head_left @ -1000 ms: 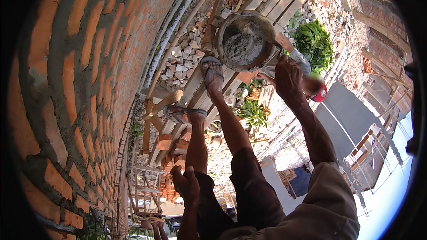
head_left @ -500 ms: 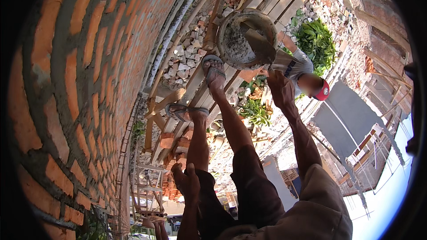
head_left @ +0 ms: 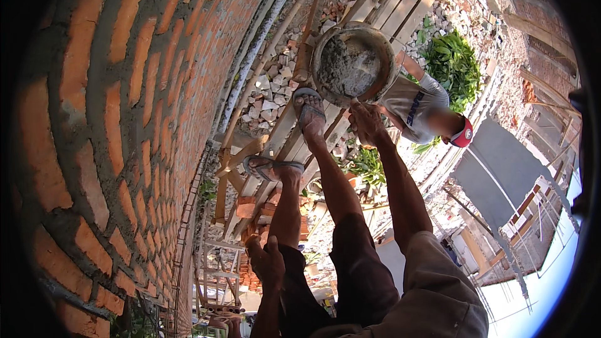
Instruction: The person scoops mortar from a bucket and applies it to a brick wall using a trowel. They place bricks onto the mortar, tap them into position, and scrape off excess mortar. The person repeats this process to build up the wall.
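Note:
My right hand (head_left: 368, 122) is closed at the near rim of a round mortar bucket (head_left: 324, 91), gripping a trowel. The trowel's blade is hard to make out against the grey mortar (head_left: 346, 66) in the bucket, and its handle is mostly hidden by my fingers. My left hand (head_left: 267, 264) hangs low beside my left thigh, its thumb apart from loosely bent fingers and nothing visible in it. The bucket stands on wooden planks, just beyond my right sandalled foot (head_left: 310, 112).
A brick wall (head_left: 113, 119) with grey joints rises along my left. I stand on narrow planks (head_left: 400, 0) above broken rubble (head_left: 266, 97). Stacked bricks (head_left: 266, 209) lie below. A person in a red cap (head_left: 463, 133) is beyond the bucket, near green leaves (head_left: 452, 66).
My right hand has moved left and slightly down, and the trowel blade that lay across the bucket's top has dropped out of plain sight. My left hand stays low.

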Tool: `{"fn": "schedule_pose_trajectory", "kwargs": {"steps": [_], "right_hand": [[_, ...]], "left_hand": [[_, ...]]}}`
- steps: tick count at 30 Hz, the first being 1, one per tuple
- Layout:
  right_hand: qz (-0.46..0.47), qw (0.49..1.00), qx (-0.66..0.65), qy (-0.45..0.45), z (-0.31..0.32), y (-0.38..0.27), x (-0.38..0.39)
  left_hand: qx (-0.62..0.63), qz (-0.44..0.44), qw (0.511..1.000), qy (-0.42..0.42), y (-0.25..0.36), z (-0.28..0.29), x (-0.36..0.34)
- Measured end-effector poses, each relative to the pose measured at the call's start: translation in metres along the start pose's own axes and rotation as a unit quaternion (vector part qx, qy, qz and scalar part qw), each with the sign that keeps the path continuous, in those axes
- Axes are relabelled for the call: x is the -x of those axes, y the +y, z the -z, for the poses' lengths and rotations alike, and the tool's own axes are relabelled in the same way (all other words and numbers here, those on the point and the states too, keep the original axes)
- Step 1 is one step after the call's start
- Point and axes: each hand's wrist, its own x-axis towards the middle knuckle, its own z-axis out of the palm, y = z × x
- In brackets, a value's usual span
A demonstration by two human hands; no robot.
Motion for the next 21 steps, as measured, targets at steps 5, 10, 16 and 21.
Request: {"fn": "schedule_pose_trajectory", "kwargs": {"steps": [5,10,16,21], "right_hand": [[0.011,0.998,0.025,0.058,0.008,-0.002,0.047],[0.119,0.987,0.023,0.101,-0.007,-0.042,0.143],[0.225,0.963,-0.139,0.055,-0.054,-0.106,0.262],[0.326,0.94,0.025,0.095,-0.128,-0.185,0.327]], "left_hand": [[0.028,0.043,0.998,-0.044,-0.009,0.008,-0.005],[0.272,0.066,0.96,-0.027,-0.027,0.014,-0.011],[0.175,-0.024,0.984,0.007,-0.042,0.065,0.011],[0.172,-0.125,0.977,-0.002,-0.107,0.121,0.021]]}}
